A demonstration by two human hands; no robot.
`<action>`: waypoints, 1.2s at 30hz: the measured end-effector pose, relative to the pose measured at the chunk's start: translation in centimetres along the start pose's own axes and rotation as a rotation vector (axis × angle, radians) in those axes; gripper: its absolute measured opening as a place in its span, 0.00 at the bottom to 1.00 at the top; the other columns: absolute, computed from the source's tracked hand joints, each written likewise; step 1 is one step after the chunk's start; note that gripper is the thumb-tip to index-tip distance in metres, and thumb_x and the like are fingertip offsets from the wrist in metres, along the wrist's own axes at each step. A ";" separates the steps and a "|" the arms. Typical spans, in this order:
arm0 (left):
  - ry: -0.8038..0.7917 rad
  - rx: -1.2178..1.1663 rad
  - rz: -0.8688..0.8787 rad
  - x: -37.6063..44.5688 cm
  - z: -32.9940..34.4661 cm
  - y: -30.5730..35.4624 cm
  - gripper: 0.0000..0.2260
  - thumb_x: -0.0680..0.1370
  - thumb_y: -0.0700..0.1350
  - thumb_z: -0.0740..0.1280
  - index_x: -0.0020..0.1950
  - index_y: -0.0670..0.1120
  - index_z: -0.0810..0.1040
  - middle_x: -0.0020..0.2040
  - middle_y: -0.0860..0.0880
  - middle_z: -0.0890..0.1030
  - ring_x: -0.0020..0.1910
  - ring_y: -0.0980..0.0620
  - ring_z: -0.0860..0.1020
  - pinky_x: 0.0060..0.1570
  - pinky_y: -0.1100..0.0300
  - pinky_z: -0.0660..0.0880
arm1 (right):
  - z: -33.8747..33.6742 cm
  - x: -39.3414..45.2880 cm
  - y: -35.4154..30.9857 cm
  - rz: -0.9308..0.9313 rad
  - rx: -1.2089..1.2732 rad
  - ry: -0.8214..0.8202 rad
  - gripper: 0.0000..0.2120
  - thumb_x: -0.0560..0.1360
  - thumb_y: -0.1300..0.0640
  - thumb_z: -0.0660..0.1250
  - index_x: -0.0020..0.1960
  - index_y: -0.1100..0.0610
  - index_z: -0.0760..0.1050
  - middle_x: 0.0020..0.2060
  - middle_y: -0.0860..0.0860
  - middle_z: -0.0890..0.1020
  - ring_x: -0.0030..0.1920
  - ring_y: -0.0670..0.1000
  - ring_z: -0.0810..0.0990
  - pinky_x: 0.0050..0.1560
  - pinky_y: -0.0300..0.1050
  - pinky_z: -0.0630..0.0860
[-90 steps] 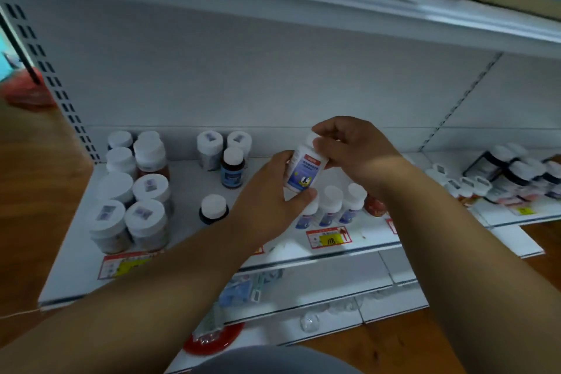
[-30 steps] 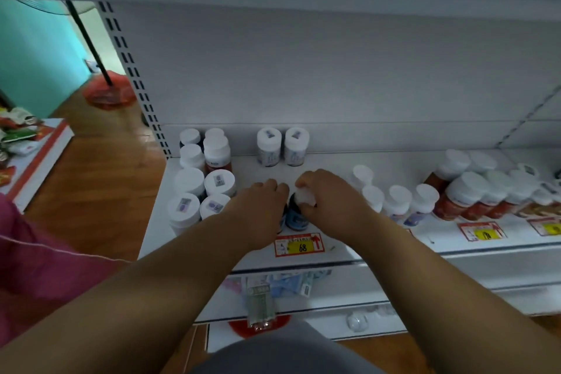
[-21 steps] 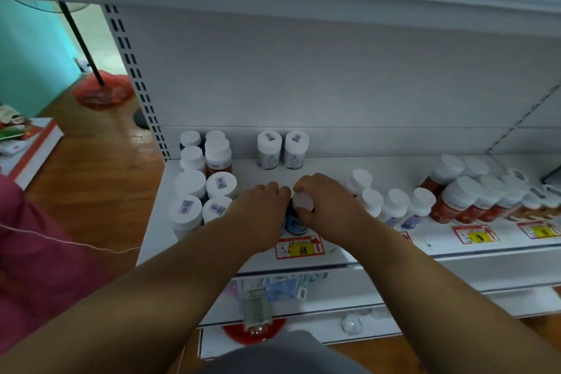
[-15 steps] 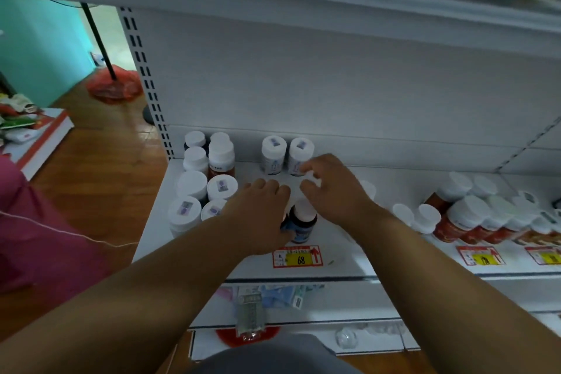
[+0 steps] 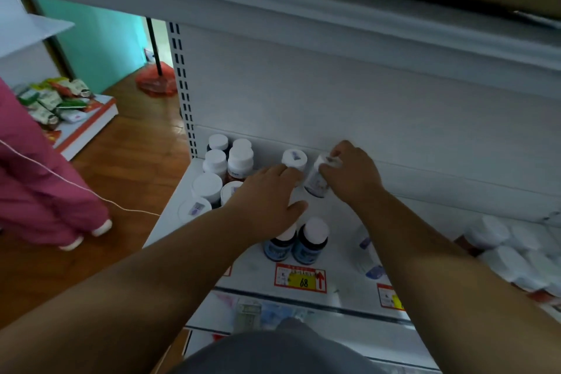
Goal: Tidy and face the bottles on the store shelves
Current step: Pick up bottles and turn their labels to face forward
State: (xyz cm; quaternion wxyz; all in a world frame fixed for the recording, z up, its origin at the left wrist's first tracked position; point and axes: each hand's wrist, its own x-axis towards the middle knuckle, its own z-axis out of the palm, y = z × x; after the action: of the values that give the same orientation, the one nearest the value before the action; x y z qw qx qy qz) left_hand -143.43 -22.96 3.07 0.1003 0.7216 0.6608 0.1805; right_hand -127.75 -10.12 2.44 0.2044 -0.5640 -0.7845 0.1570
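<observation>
Nearest, at six o'clock, two dark blue-labelled bottles (image 5: 296,241) stand side by side behind the price tag (image 5: 300,278), already at the shelf (image 5: 340,255) front. Beyond them the left hand (image 5: 267,202) rests with loose, fairly straight fingers (image 5: 288,173) touching the upright white bottle (image 5: 294,161). At one o'clock the right hand (image 5: 352,173) grips the tilted bottle (image 5: 317,181). Best to stand it flat, label forward. The clustered jars (image 5: 218,173) at ten o'clock crowd the left side.

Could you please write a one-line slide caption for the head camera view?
Right hand tilts a white-capped bottle at the shelf back; left hand touches its neighbour.
</observation>
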 end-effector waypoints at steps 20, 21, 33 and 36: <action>-0.255 -0.967 0.149 -3.2 3.4 12.8 0.20 0.72 0.60 0.68 0.61 0.57 0.70 0.52 0.57 0.80 0.48 0.59 0.81 0.51 0.55 0.78 | -13.0 -16.9 1.1 0.158 0.751 0.355 0.05 0.72 0.49 0.70 0.43 0.50 0.79 0.33 0.51 0.80 0.33 0.50 0.77 0.33 0.44 0.74; -0.251 -0.959 0.164 -3.1 4.0 14.1 0.20 0.71 0.60 0.68 0.60 0.57 0.70 0.52 0.56 0.81 0.49 0.59 0.81 0.51 0.54 0.78 | -13.8 -17.9 2.1 0.169 0.738 0.364 0.06 0.71 0.47 0.70 0.44 0.49 0.79 0.33 0.51 0.80 0.33 0.50 0.77 0.32 0.43 0.74; -0.608 -1.127 0.334 -5.2 17.4 43.0 0.28 0.65 0.62 0.71 0.63 0.56 0.70 0.53 0.56 0.82 0.49 0.57 0.81 0.55 0.48 0.78 | -28.7 -36.8 24.8 0.376 0.592 0.632 0.08 0.75 0.52 0.70 0.52 0.54 0.80 0.47 0.53 0.84 0.48 0.54 0.83 0.48 0.52 0.81; -0.696 -1.102 0.396 -6.0 20.9 50.9 0.32 0.65 0.65 0.70 0.65 0.54 0.68 0.56 0.55 0.81 0.53 0.57 0.80 0.58 0.48 0.77 | -32.6 -41.6 30.5 0.432 0.539 0.703 0.08 0.75 0.52 0.70 0.51 0.54 0.80 0.46 0.53 0.83 0.48 0.55 0.83 0.48 0.56 0.81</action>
State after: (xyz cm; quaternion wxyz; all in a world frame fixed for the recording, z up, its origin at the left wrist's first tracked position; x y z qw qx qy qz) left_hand -88.86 -32.41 2.71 0.6251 0.6885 0.2570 0.2630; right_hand -74.83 -39.51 10.15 0.5583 -0.6595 -0.4647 0.1933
